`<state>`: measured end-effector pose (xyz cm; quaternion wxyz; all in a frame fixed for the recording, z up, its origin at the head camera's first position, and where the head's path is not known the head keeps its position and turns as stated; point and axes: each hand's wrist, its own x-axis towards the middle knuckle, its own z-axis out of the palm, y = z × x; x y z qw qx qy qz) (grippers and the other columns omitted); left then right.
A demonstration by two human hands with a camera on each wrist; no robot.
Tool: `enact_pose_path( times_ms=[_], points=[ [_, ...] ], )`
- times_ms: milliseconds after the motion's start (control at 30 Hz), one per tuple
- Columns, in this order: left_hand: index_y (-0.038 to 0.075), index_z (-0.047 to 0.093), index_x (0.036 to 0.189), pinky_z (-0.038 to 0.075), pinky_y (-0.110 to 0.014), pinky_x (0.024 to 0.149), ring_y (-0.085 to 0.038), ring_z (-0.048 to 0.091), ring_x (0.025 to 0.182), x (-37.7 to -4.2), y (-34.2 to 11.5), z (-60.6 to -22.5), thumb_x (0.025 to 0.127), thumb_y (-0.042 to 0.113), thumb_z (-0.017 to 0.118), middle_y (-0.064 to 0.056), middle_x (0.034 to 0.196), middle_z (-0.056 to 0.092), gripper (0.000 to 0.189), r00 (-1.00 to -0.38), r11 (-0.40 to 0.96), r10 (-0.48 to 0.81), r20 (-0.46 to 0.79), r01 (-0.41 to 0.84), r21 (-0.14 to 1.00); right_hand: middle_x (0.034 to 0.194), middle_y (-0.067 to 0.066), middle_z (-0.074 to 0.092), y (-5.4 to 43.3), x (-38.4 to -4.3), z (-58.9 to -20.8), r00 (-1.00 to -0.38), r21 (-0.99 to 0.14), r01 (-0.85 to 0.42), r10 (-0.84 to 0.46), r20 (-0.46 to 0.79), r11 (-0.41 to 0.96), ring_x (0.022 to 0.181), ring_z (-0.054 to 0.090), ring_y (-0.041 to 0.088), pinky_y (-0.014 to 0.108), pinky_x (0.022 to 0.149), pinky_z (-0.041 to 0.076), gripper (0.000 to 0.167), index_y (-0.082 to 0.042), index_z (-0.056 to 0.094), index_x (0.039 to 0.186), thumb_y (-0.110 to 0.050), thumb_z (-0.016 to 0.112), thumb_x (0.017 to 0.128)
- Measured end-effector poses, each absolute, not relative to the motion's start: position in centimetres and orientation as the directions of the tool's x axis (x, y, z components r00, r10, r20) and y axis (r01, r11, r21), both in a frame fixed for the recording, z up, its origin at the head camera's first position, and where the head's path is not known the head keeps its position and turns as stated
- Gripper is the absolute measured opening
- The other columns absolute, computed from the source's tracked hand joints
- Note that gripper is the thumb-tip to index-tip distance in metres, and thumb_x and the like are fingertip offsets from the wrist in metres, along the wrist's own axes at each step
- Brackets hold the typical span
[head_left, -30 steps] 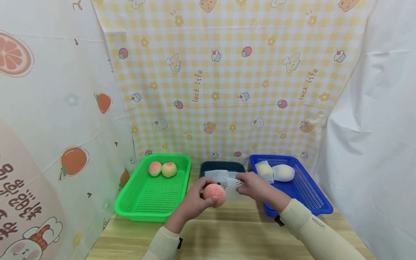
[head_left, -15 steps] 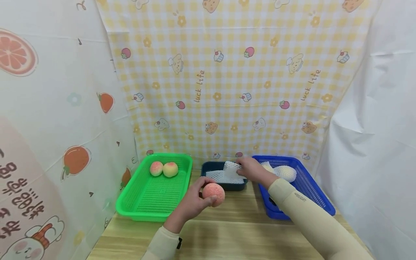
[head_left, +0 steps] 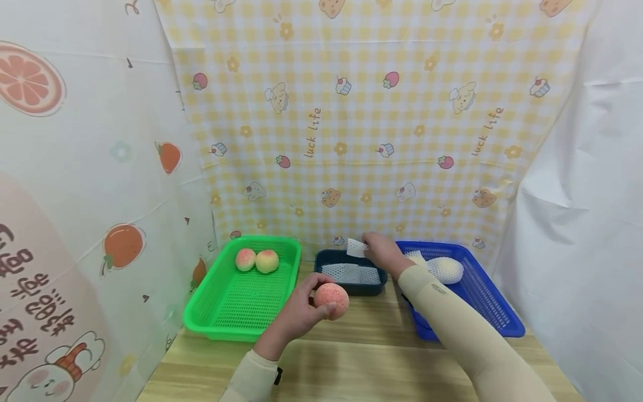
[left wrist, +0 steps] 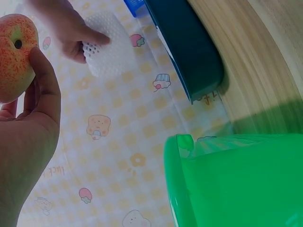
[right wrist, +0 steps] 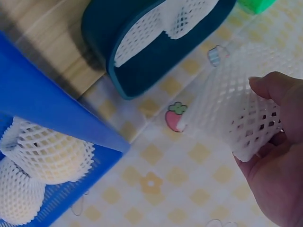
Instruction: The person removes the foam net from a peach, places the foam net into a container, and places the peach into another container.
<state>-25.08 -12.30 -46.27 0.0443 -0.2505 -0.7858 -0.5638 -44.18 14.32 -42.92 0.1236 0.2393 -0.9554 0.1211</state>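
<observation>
My left hand [head_left: 300, 312] grips a pinkish-red peach [head_left: 332, 301] above the table, in front of the dark teal box. In the left wrist view the peach [left wrist: 16, 56] shows a dark spot at its stem end. A white foam net sleeve [head_left: 356, 248] is pinched between thumb and fingers of my right hand [head_left: 384, 252], raised over the back right of the box. In the right wrist view the sleeve [right wrist: 236, 104] hangs flat from the fingers. More foam net sleeves [head_left: 350, 273] lie inside the teal box [head_left: 363, 290].
On the left stands a green basket [head_left: 241, 337] with two peaches [head_left: 256, 261] at its back. A blue basket [head_left: 494, 296] on the right holds fruits in foam nets [head_left: 445, 270]. A patterned cloth [head_left: 372, 128] hangs behind the wooden table [head_left: 341, 368].
My right hand has moved up and back from in front of the box, lifting the foam net sleeve above it. The left hand keeps hold of the peach in nearly the same place.
</observation>
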Motion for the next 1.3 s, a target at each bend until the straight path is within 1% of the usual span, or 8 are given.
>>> enact_pose_path(
  times_ms=[133,433,567,800,933,1067,1200,1300],
  points=[
    [0.015,0.062,0.139,0.062,-0.031,0.081,-0.020,0.065,0.106,-25.1,-12.3,-46.1,0.098,0.032,0.081,-0.006,0.133,0.061,0.048,-0.870,0.244,0.342,0.355,0.447,0.861,0.100,0.006,0.070,14.2,-45.2,-43.0,-0.853,-0.178,-0.479,-0.409,0.325,0.859,0.087,0.064,0.023,0.045,0.080,0.058,0.016,-0.008,0.068,0.104,-0.004,0.082,0.097],
    [0.016,0.062,0.138,0.062,-0.031,0.081,-0.018,0.064,0.107,-25.1,-12.4,-45.8,0.098,0.032,0.081,-0.004,0.132,0.062,0.048,-0.864,0.258,0.342,0.370,0.465,0.847,0.107,0.006,0.070,13.6,-46.6,-42.8,-0.868,-0.193,-0.456,-0.386,0.313,0.869,0.094,0.065,0.023,0.043,0.085,0.060,0.017,-0.009,0.071,0.113,-0.006,0.080,0.100],
    [0.017,0.063,0.139,0.062,-0.032,0.082,-0.019,0.064,0.108,-25.3,-12.5,-45.9,0.098,0.033,0.081,-0.003,0.132,0.062,0.047,-0.862,0.264,0.344,0.374,0.470,0.842,0.109,0.007,0.070,13.2,-47.3,-43.4,-0.862,-0.150,-0.461,-0.401,0.311,0.875,0.096,0.066,0.025,0.043,0.086,0.060,0.016,-0.010,0.072,0.114,-0.007,0.081,0.101],
    [0.016,0.063,0.138,0.062,-0.033,0.084,-0.020,0.065,0.109,-25.5,-12.7,-46.1,0.099,0.033,0.079,-0.004,0.133,0.062,0.046,-0.859,0.262,0.343,0.380,0.476,0.840,0.105,0.010,0.070,12.3,-48.4,-46.2,-0.814,-0.016,-0.503,-0.468,0.342,0.864,0.094,0.070,0.029,0.046,0.084,0.061,0.018,-0.007,0.070,0.110,-0.003,0.082,0.098],
    [0.016,0.063,0.138,0.062,-0.033,0.084,-0.019,0.065,0.107,-25.2,-12.7,-46.0,0.098,0.033,0.079,-0.004,0.133,0.061,0.046,-0.856,0.264,0.348,0.383,0.481,0.836,0.103,0.012,0.068,12.1,-48.3,-48.1,-0.802,0.006,-0.515,-0.484,0.350,0.857,0.095,0.069,0.030,0.046,0.084,0.060,0.015,-0.005,0.066,0.107,0.003,0.076,0.100],
    [0.017,0.062,0.139,0.062,-0.033,0.083,-0.019,0.066,0.106,-25.1,-12.7,-46.2,0.100,0.034,0.080,-0.004,0.134,0.061,0.046,-0.854,0.270,0.352,0.383,0.485,0.832,0.102,0.017,0.066,12.4,-48.0,-49.4,-0.778,0.064,-0.528,-0.513,0.362,0.847,0.095,0.069,0.035,0.051,0.083,0.060,0.015,-0.002,0.064,0.106,0.009,0.073,0.099],
    [0.017,0.062,0.139,0.062,-0.033,0.082,-0.018,0.066,0.105,-25.4,-12.8,-46.4,0.099,0.033,0.080,-0.005,0.134,0.061,0.047,-0.855,0.267,0.349,0.384,0.484,0.833,0.105,0.019,0.069,12.9,-47.5,-49.9,-0.788,0.057,-0.552,-0.542,0.293,0.832,0.098,0.071,0.037,0.052,0.086,0.061,0.016,-0.001,0.067,0.108,0.009,0.073,0.098],
    [0.017,0.062,0.140,0.062,-0.033,0.082,-0.018,0.066,0.105,-25.5,-12.9,-46.2,0.099,0.033,0.080,-0.005,0.134,0.061,0.048,-0.858,0.259,0.345,0.380,0.476,0.841,0.111,0.016,0.069,13.1,-47.2,-49.4,-0.820,-0.019,-0.557,-0.546,0.170,0.831,0.102,0.070,0.033,0.050,0.092,0.060,0.017,-0.002,0.071,0.113,0.003,0.075,0.098]
  ],
)
